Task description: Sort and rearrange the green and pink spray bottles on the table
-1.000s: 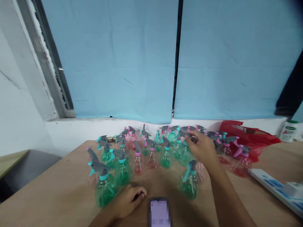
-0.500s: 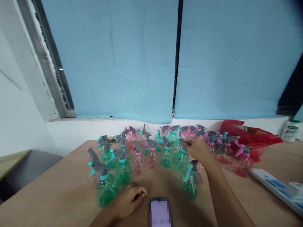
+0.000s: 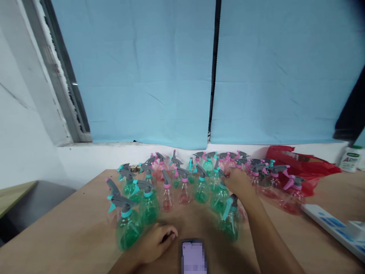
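Many small clear spray bottles with grey heads stand on the wooden table (image 3: 57,222), some holding green liquid, others pink. My right hand (image 3: 237,182) reaches out to a green spray bottle (image 3: 219,198) with a turquoise collar, its fingers closed at the grey spray head. In front of that one, another green spray bottle (image 3: 229,225) stands nearest to my right forearm. My left hand (image 3: 157,240) lies on the table with fingers loosely curled and nothing visible in them. Just beyond it is a large green spray bottle (image 3: 129,228).
A phone (image 3: 194,257) lies at the front edge of view. To the right are a white and blue power strip (image 3: 327,224), a red plastic bag (image 3: 308,167) and a white container with a green lid (image 3: 351,159). Blue curtains (image 3: 137,76) hang behind.
The green spray bottle at my right hand has shifted slightly right and nearer, its head less tilted. My right hand has moved a little with it. My left hand stays in place.
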{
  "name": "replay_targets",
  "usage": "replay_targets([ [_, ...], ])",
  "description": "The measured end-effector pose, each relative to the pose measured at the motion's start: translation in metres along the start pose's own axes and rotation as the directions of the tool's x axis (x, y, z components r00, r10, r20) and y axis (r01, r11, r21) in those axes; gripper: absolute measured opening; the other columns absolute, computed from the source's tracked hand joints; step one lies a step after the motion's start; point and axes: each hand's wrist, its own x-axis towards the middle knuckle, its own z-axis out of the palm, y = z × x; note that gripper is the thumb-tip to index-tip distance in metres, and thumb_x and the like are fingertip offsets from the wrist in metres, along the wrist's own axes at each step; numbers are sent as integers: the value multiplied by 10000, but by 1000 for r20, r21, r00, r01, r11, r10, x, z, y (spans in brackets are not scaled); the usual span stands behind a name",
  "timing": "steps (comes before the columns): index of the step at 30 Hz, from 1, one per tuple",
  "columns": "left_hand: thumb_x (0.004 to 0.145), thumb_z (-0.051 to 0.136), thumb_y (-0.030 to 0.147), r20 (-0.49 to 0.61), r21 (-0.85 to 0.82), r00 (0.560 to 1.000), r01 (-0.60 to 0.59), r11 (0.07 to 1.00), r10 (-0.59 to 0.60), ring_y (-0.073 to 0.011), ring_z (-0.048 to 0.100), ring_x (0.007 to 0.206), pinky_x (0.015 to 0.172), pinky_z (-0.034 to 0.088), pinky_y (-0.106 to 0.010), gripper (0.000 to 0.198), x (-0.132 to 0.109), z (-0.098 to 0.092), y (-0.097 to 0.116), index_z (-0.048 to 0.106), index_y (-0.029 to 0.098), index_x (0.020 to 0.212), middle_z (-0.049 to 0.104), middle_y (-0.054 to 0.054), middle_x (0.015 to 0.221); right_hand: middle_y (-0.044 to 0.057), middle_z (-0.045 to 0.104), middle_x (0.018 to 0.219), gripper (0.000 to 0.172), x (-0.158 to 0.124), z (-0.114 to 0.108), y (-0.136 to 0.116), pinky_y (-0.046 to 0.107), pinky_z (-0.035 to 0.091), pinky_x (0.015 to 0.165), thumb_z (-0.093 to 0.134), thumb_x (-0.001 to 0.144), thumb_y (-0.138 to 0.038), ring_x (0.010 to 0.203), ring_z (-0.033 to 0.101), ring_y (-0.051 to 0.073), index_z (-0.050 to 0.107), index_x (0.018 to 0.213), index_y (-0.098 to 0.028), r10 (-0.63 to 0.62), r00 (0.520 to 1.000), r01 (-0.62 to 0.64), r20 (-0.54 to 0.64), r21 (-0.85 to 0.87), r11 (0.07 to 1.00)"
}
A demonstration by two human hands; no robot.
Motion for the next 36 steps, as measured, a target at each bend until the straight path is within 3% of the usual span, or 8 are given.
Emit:
replay_targets([
  [7, 1035, 470, 284, 3, 19, 1000, 4, 1000, -4, -166, 644, 812, 751, 427, -251, 207, -1, 3, -5, 675, 256, 1042, 729, 16, 935, 179, 747, 1038, 328, -15, -11, -11, 412, 509, 787, 555, 908, -419, 996, 725, 358, 665, 1113, -187, 48, 999, -46, 25, -100, 994],
  [12, 1038, 467, 292, 2, 27, 1000, 8, 1000, -8, -172, 645, 836, 767, 426, -259, 215, -2, 3, -5, 680, 264, 1050, 728, 13, 945, 171, 747, 1036, 324, -24, -19, -19, 431, 520, 781, 527, 928, -435, 981, 727, 362, 665, 1111, -206, 36, 999, -31, 39, -115, 993],
  [15, 1033, 476, 289, 5, 22, 1000, 8, 1000, -8, -169, 648, 821, 746, 422, -254, 208, -3, 1, -4, 682, 269, 1054, 728, 17, 934, 147, 755, 978, 313, -28, -25, -20, 417, 513, 772, 504, 948, -431, 938, 726, 344, 676, 1091, -212, 7, 999, -9, -31, -67, 998],
  [17, 1024, 485, 279, 7, 19, 1000, 11, 1000, -12, -170, 650, 820, 740, 421, -253, 202, -3, 0, -3, 685, 271, 1052, 730, 19, 937, 124, 757, 983, 305, -29, -29, -22, 393, 505, 782, 475, 971, -400, 951, 715, 320, 684, 1104, -222, -64, 990, 64, -123, -7, 998],
  [20, 1012, 493, 272, 2, 22, 1000, 11, 1000, -11, -176, 655, 839, 749, 426, -253, 198, -3, 0, -2, 688, 270, 1051, 731, 14, 945, 104, 750, 1105, 313, -25, -33, -31, 367, 486, 869, 456, 989, -352, 1049, 675, 279, 693, 1151, -228, -287, 934, 308, -212, 74, 948],
  [24, 1028, 462, 279, 12, 16, 1000, 15, 1000, -15, -170, 653, 822, 745, 428, -249, 228, -3, 1, -4, 689, 269, 1049, 730, 12, 928, 97, 705, 1275, 316, -6, -29, -53, 416, 406, 1038, 506, 982, -375, 1228, 586, 294, 730, 1168, -251, -570, 821, 571, -31, 78, 817],
  [29, 1030, 466, 313, -14, 5, 1000, -1, 1000, 1, -185, 646, 867, 779, 442, -257, 234, -4, 3, -7, 690, 258, 1070, 731, -6, 971, 73, 773, 1045, 249, 17, -19, -74, 361, 449, 940, 532, 974, -339, 1060, 669, 267, 766, 1003, -259, -529, 782, 554, 330, 24, 832],
  [36, 1021, 489, 294, -13, 44, 1000, -4, 999, 5, -180, 647, 822, 738, 431, -258, 212, -4, -1, -2, 696, 271, 1060, 733, 5, 926, 115, 772, 946, 343, 19, -21, -77, 359, 429, 887, 434, 997, -244, 922, 687, 253, 734, 844, -179, -519, 778, 564, 355, -27, 826],
])
